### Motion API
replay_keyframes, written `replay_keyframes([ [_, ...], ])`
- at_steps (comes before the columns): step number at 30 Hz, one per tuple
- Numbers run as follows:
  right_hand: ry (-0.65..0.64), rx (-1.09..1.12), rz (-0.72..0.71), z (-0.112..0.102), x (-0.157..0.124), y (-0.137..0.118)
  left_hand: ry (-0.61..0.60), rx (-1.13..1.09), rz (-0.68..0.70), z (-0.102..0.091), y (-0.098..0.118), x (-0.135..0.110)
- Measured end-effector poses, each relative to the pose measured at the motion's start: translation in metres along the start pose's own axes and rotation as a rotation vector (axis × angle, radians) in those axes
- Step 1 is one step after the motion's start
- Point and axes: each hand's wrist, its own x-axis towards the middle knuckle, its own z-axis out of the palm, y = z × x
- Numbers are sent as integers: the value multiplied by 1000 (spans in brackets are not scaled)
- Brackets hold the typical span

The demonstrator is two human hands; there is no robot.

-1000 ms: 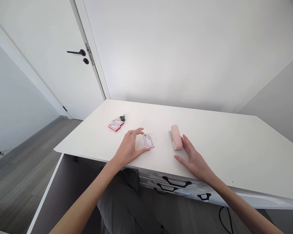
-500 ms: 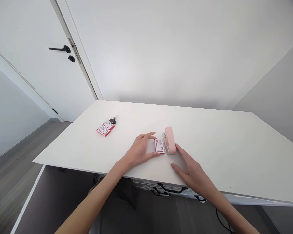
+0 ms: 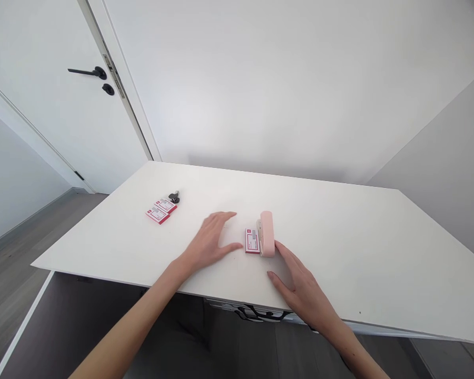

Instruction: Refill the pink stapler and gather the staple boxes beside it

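Note:
A pink stapler (image 3: 267, 234) lies on its side on the white desk, lengthwise away from me. Close against its left side is a small red-and-white box (image 3: 252, 241), which looks like a staple box. My left hand (image 3: 210, 239) is just left of that box, thumb and fingers apart, holding nothing. The fingertips of my right hand (image 3: 302, 281) touch or nearly touch the near right end of the stapler; its thumb is spread away and nothing is gripped.
Two more red-and-white boxes (image 3: 158, 215) lie at the left of the white desk (image 3: 339, 237), with a small black-and-silver object (image 3: 174, 196) behind them. Drawers with black handles (image 3: 260, 314) are under the front edge. A wall and a door with a black handle (image 3: 87, 72) stand behind.
My left hand has let go of the box and drawn away to the left. The box now sits closer to the stapler. The whole view has shifted slightly.

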Motion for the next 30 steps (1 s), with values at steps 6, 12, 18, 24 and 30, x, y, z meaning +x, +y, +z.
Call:
replay_keyframes([
  [6, 6, 83, 62, 0, -3, 2, 404, 351, -276, -46, -56, -29],
  [12, 51, 159, 117, -5, -4, -4, 413, 390, -638, -81, -93, -46],
  [18, 66, 156, 102, -6, -4, -5, 339, 314, -669, -90, -100, -40],
  [24, 99, 102, 74, -2, -4, 0, 375, 263, -649, -90, -83, -52],
  [30, 102, 115, 58, -2, -2, 1, 330, 180, -295, -79, -38, -48],
])
